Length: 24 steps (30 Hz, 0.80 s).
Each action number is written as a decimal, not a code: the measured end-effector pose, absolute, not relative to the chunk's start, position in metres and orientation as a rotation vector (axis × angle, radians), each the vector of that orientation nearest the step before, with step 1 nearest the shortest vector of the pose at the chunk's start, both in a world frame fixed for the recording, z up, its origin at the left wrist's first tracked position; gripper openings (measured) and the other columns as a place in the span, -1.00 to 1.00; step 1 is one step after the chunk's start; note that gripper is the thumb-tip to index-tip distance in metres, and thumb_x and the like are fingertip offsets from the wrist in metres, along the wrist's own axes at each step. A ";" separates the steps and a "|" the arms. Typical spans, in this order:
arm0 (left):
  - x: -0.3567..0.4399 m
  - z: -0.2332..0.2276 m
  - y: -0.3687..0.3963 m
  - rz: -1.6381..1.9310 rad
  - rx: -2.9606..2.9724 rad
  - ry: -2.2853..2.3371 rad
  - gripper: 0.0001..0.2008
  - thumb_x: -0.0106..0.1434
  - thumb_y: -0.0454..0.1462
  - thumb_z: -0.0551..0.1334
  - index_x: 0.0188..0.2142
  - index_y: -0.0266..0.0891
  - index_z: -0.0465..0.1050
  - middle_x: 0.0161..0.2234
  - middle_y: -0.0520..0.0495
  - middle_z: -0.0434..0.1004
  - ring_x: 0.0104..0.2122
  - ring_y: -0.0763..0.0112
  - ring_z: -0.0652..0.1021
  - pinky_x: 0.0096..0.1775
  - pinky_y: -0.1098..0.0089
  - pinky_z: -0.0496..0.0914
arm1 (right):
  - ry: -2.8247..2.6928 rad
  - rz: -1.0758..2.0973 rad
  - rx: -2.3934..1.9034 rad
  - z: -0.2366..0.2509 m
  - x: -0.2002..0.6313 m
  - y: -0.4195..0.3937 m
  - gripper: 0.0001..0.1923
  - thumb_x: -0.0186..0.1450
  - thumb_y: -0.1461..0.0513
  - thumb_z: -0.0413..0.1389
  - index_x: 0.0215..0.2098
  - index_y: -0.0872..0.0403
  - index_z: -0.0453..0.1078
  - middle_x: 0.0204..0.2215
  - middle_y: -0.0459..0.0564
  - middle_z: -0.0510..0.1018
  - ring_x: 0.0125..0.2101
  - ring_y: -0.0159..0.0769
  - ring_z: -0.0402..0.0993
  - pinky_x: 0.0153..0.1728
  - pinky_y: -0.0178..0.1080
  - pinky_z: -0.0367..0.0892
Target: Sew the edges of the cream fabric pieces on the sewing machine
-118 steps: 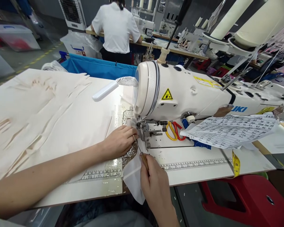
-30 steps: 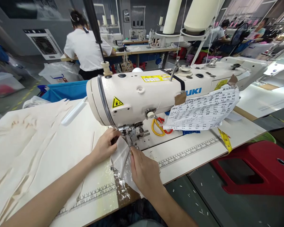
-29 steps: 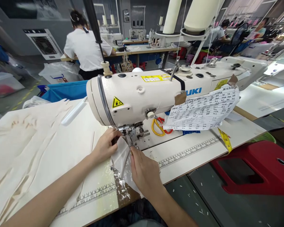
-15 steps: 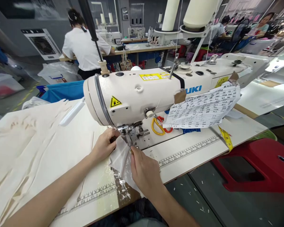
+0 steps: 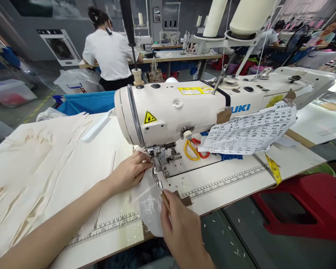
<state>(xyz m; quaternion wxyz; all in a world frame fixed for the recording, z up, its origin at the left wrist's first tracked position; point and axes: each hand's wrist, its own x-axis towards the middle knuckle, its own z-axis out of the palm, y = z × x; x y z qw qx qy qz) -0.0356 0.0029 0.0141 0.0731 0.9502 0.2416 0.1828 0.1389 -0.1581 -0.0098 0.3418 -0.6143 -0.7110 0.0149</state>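
At the head end of a white sewing machine (image 5: pixel 168 112), my left hand (image 5: pixel 131 170) has its fingers curled together beside the presser foot (image 5: pixel 156 158), pinching the edge of a thin white fabric piece (image 5: pixel 151 209). The fabric hangs from the foot over the table's front edge. My right hand (image 5: pixel 182 224) is closed round a slim metal-tipped tool (image 5: pixel 165 200) with a brownish handle. Its tip points up toward the presser foot, just in front of it, above the fabric. Fingers hide part of the stitching area.
Cream fabric pieces (image 5: pixel 39 160) are spread across the left of the table. Yellow-handled scissors (image 5: pixel 190 151) and red-handled ones (image 5: pixel 204 153) lie behind the needle area. A handwritten sheet (image 5: pixel 249 130) hangs on the machine. A red stool (image 5: pixel 305 205) stands right; a person (image 5: pixel 109 56) sits ahead.
My right hand has drawn back toward me with the tool, showing more of its metal tip. The fabric lies flatter and further forward. My left hand stays by the foot; the view has shifted left.
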 end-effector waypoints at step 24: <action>-0.026 -0.008 -0.042 0.459 2.933 1.049 -0.49 0.38 -0.29 -0.05 0.23 -0.51 0.30 0.23 -0.38 0.32 0.26 -0.03 0.30 0.24 0.01 0.28 | -2.031 0.024 -1.537 0.001 0.166 -0.189 -0.65 0.43 0.39 -0.22 0.03 0.20 0.33 -0.25 0.13 0.69 -0.36 -0.22 0.69 -0.49 -0.32 0.55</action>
